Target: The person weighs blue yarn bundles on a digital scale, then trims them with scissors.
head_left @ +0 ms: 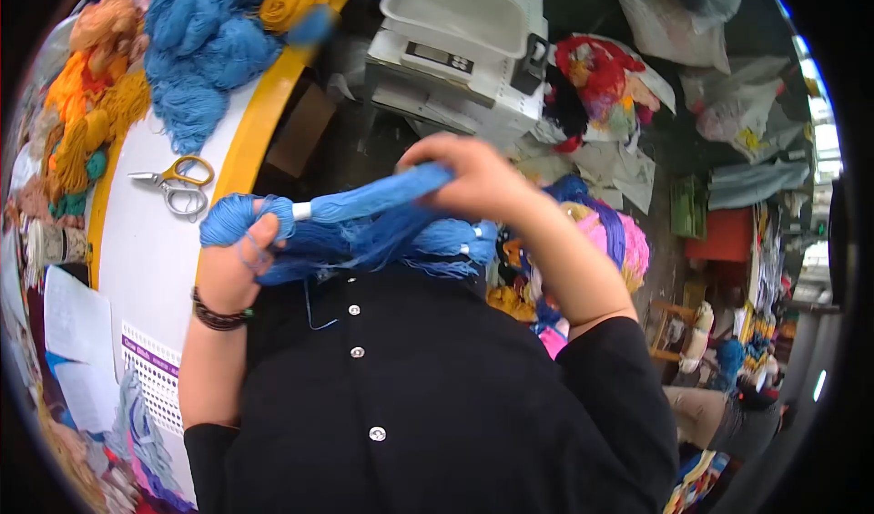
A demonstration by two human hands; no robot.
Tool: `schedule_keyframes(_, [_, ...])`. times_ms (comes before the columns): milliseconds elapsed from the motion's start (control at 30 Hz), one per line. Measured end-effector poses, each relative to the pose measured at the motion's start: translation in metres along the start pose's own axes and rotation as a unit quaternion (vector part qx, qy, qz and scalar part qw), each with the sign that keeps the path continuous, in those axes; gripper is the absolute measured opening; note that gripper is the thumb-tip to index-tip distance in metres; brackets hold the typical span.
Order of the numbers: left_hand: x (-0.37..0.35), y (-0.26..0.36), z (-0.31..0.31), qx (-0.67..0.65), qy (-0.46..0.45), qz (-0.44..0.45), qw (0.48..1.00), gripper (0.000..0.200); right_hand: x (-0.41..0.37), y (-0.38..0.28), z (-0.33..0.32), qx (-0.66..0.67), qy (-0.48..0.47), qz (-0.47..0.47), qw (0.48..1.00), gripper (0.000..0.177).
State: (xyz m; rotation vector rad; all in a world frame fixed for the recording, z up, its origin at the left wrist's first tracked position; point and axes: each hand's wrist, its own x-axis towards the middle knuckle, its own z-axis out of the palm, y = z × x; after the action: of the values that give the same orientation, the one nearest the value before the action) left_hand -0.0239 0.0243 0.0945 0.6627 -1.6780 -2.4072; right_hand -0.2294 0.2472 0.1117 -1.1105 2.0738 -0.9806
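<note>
Blue yarn (364, 199) is clamped in 2 hands (228, 268) (475, 179), held apart; scissors (170, 183) lie on the table (146, 264), a scale (440, 56) beyond.

Blue yarn skein (369, 200), white-banded, held out crosswise.
Its left end bunches into a rounded head (226, 221) beside the white band (301, 211); the length beyond runs right, fairly straight and tilted slightly upward; darker blue strands (341, 245) spread loosely just beneath; a lighter blue bundle (439, 235) with white bands sits to their right; the skein's right end seems blurred, its finish unclear.
</note>
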Motion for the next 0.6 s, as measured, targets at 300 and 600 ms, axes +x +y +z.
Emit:
schedule_keyframes(300, [0.018,0.025,-0.079,0.086,-0.218,-0.095,0.968,0.072,-0.146,0.087,-0.076,-0.053,0.505,0.086,0.857,0.031])
schedule_keyframes(600, [0.007,0.024,-0.091,0.118,-0.168,-0.115,0.972,0.064,-0.226,0.133,-0.034,-0.365,0.552,0.219,0.717,0.02])
